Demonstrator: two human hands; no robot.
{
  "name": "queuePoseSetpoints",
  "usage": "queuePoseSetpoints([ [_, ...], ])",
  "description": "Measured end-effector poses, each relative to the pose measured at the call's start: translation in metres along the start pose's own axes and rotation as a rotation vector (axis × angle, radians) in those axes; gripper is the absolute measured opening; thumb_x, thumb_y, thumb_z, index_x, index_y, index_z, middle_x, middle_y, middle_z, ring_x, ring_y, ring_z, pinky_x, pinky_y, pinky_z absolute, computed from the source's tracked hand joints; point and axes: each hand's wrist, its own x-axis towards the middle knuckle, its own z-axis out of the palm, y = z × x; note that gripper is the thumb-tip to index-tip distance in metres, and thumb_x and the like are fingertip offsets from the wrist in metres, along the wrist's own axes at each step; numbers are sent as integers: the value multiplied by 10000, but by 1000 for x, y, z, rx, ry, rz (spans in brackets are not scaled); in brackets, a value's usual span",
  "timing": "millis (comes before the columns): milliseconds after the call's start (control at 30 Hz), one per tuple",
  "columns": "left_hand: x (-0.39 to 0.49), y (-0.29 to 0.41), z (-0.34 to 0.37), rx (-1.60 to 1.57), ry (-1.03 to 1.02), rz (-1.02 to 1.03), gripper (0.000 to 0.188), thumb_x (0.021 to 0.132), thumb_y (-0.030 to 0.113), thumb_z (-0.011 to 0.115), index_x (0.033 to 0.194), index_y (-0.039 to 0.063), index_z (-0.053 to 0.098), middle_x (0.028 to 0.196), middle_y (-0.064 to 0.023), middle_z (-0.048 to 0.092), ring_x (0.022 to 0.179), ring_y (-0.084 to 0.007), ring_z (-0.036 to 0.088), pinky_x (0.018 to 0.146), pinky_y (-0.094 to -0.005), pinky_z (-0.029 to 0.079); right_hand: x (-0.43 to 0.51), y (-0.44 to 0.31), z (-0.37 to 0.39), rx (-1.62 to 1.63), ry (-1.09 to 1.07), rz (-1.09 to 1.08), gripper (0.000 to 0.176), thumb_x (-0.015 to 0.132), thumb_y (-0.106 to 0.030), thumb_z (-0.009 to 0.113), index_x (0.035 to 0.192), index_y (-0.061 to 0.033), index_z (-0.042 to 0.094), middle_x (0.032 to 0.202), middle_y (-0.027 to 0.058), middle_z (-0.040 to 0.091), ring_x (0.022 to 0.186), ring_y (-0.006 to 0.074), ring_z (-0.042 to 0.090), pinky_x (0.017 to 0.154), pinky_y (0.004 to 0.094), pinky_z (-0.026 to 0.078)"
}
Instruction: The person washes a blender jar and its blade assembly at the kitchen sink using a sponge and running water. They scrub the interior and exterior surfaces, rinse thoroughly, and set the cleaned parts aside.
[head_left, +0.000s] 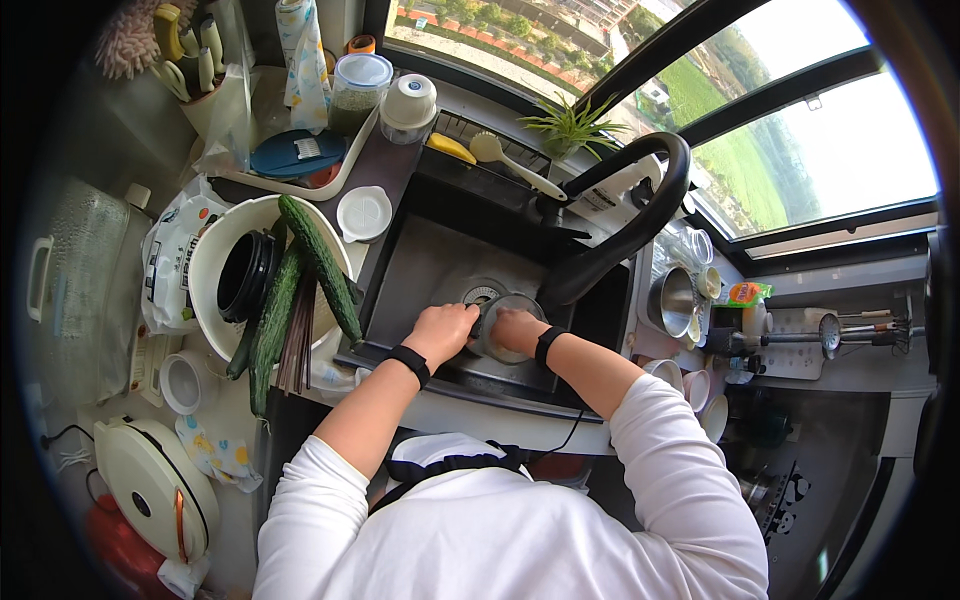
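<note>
Both my hands are low over the dark kitchen sink (427, 247). A clear round container (517, 307) is tilted there, with its opening facing up toward me. My left hand (444, 330) holds it from the left side, at a dark part near its edge. My right hand (517, 331) reaches inside the container; its fingers are hidden, so what they hold cannot be told. Just behind the container lies the metal drain strainer (480, 294). The black faucet (637, 225) arches over the sink's right side.
At left a white basket (206, 270) holds cucumbers (319, 259), chopsticks (300, 337) and a black pot (246, 276). A white lid (364, 213) lies by the sink. A dish brush (517, 161) rests on the sink's back edge. A metal bowl (671, 301) stands at right.
</note>
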Motion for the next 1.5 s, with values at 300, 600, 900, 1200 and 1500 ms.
queuePoseSetpoints([
  [300,-1,7,6,-30,63,-31,254,832,185,749,995,49,609,959,-149,687,962,-336,684,808,-444,571,42,-4,16,405,-208,137,558,915,-516,635,1183,-32,708,1219,215,687,1165,363,644,976,428,506],
  [600,1,7,5,4,48,-21,268,818,194,747,1013,73,609,947,-135,696,939,-326,695,787,-435,575,-4,27,17,2195,-140,375,308,970,11,554,1275,2,588,1268,134,628,1088,303,656,957,385,537],
  [900,0,7,6,-9,55,-18,273,810,193,754,1006,69,610,933,-135,697,936,-329,691,793,-436,572,28,-3,-8,434,-295,31,450,979,-409,573,1142,-6,690,1148,147,719,969,322,672,844,426,516],
  [1200,-2,8,5,-19,50,-39,298,811,223,765,1010,65,609,939,-133,702,916,-333,702,761,-453,580,26,-8,30,2392,7,442,177,1019,-84,523,1155,-11,608,1133,117,696,913,264,689,842,423,592],
  [1500,0,8,2,1,10,-38,282,822,232,757,993,65,608,933,-129,703,923,-328,703,767,-446,578,22,-6,29,940,-56,326,252,976,-215,513,1101,-108,705,1058,112,729,989,275,698,802,432,574],
])
